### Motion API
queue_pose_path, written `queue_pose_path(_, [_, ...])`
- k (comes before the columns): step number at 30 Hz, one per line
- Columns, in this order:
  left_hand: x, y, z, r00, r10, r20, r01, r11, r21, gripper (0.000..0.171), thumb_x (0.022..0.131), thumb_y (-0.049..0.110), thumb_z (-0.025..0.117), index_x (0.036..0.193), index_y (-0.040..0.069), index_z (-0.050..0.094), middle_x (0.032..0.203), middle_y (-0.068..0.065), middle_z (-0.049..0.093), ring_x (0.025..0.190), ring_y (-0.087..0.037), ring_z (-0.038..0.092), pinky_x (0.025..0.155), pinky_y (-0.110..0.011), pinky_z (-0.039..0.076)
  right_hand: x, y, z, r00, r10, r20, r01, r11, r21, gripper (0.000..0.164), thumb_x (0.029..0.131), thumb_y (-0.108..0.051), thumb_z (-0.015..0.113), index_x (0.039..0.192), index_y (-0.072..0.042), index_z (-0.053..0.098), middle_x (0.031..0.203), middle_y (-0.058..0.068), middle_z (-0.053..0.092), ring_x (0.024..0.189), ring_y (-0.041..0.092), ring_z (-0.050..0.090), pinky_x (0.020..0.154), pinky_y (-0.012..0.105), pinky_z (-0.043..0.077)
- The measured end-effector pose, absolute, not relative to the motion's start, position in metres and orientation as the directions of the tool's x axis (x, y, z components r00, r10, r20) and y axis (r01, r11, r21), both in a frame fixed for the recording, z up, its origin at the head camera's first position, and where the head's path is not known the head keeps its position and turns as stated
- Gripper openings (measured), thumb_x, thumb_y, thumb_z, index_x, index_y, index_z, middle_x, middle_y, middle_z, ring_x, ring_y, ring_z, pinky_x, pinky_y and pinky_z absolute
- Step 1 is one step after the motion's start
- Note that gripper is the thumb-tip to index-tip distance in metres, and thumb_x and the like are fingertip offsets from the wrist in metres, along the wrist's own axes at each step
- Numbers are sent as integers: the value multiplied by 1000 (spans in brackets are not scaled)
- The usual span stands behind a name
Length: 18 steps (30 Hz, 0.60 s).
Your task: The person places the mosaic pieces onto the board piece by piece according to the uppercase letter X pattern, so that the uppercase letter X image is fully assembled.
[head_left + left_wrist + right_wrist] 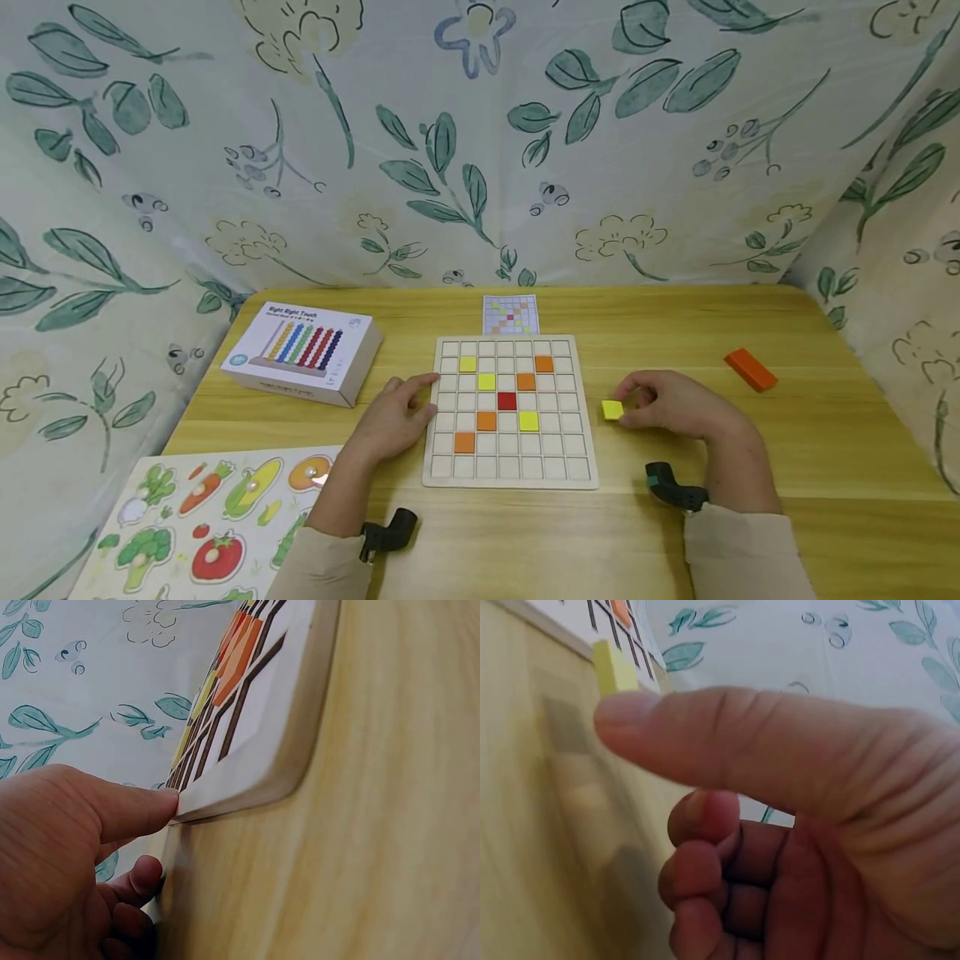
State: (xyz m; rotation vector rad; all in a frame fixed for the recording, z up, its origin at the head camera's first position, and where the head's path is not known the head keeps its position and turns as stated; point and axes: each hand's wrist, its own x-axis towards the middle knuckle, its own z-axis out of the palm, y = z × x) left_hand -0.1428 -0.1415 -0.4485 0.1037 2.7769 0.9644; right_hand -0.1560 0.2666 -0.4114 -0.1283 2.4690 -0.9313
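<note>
A pale wooden grid board [512,475] lies in the middle of the table. Yellow and orange square tiles form two diagonals on it, crossing at a red tile [507,402]. My left hand [393,419] rests at the board's left side, thumb and index fingertips touching its edge, as the left wrist view also shows. To the right of the board, my right hand [667,404] pinches a yellow square tile [612,410] between thumb and fingers. In the right wrist view the yellow tile [616,669] sticks out past the thumb tip, and the other fingers curl below.
Behind the board lies a small pattern card [511,315] with coloured squares. An orange-red block [751,370] lies at the right. On the left are a white bead-toy box [302,354] and a vegetable puzzle board [176,517]. A patterned cloth [420,200] hangs behind the table.
</note>
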Motion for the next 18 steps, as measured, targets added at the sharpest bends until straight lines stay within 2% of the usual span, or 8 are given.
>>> queue_pose_path(18, [-143,-141,-449,-977,128,-168,-2,789,615,49,98,25,65,146,26,57,94,-6,48,81,-20,46,71,-34,36,-152,201,-407,-840,-355,-410,7,749,-663,25,79,-15,86,96,-17,69,75,3,50,70,20,48,62,31,35])
